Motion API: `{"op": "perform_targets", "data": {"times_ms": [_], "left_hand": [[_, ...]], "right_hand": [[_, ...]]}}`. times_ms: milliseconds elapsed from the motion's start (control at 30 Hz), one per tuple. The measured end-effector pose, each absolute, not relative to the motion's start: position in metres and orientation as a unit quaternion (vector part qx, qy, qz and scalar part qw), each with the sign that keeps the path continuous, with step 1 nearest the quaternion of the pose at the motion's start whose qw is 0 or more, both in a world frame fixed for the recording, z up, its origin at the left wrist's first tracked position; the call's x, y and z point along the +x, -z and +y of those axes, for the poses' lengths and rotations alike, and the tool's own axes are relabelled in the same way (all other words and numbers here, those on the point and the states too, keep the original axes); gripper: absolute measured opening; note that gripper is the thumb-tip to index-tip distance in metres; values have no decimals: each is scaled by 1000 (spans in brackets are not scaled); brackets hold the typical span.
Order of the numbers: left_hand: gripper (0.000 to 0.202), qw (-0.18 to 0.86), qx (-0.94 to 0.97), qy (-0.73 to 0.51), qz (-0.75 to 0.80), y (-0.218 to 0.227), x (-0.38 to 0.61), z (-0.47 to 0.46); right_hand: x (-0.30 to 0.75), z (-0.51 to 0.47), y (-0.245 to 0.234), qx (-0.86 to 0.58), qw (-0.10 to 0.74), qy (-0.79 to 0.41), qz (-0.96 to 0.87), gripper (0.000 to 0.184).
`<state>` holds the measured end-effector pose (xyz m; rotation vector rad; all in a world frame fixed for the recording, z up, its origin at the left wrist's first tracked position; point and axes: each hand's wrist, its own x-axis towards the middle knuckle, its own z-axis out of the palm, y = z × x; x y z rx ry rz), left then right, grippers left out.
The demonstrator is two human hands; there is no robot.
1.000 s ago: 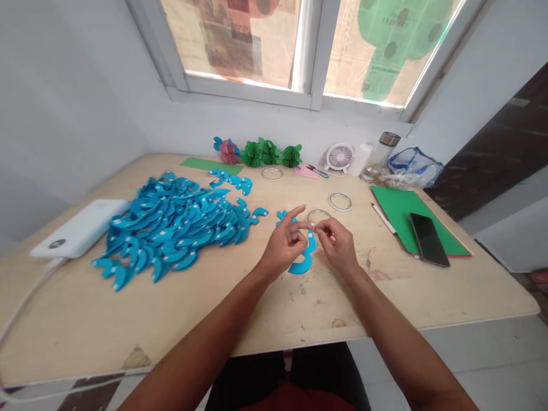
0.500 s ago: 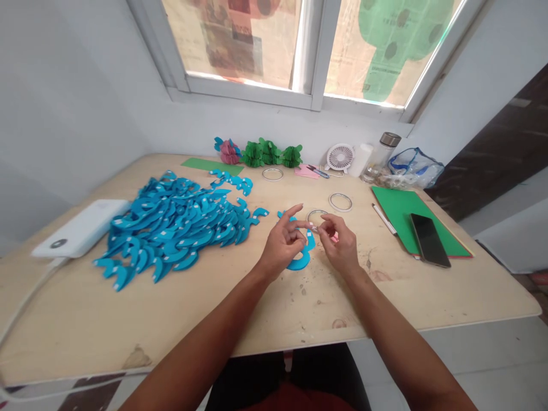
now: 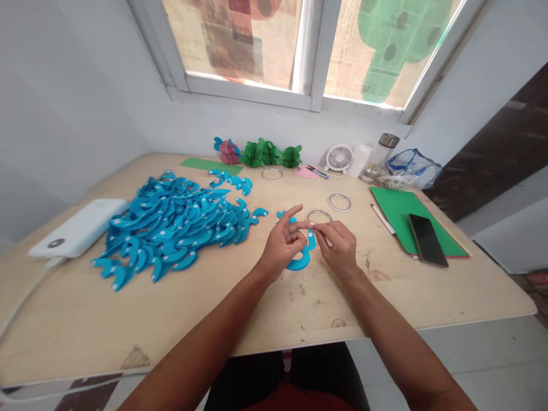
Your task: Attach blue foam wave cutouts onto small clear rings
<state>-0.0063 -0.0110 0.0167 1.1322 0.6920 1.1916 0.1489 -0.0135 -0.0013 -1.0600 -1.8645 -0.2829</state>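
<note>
My left hand (image 3: 282, 245) hovers over a blue curved paper piece (image 3: 301, 263) on the table, its index finger raised and another finger stretched towards the right. At that finger's tip sits a small white square (image 3: 311, 225), which looks like sticky tape. Thumb and fingertips of my right hand (image 3: 338, 242) pinch together right at this square, touching the left fingertip. The blue piece bears white squares like it and is partly covered by my left hand. Just behind my right hand lies a tape roll (image 3: 319, 215), seen as a thin ring.
A big heap of blue paper pieces (image 3: 180, 222) spreads on the left beside a white power bank (image 3: 79, 228). Behind are two more rings (image 3: 339, 202), green paper figures (image 3: 269, 153) and a small fan (image 3: 339, 158). A phone (image 3: 428, 240) rests on green sheets (image 3: 402, 211) at right.
My right hand has turned, its fingers now closing over the white square at the left fingertip. A pink bit seen near the right palm is now hidden. My left hand has stayed put.
</note>
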Motion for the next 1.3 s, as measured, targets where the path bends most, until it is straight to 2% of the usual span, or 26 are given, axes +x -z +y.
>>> {"op": "perform_targets", "data": {"times_ms": [433,633,1000,1300], "left_hand": [[69,594,537,-510,315,-16,-7,-12],[68,611,511,-515,317,-18,-7,-12],[69,618,500,-516,318,-18,-7,-12],[68,632,479,-515,327,-19,-9,-12]], "right_hand": [[149,-14,1,-441,439,126,-773,13],[149,-14,3,-450,444,108,-768,15],[148,-14,2,-436,416,178,-778,11],[148,-14,-2,-433,398,123,-799,13]]}}
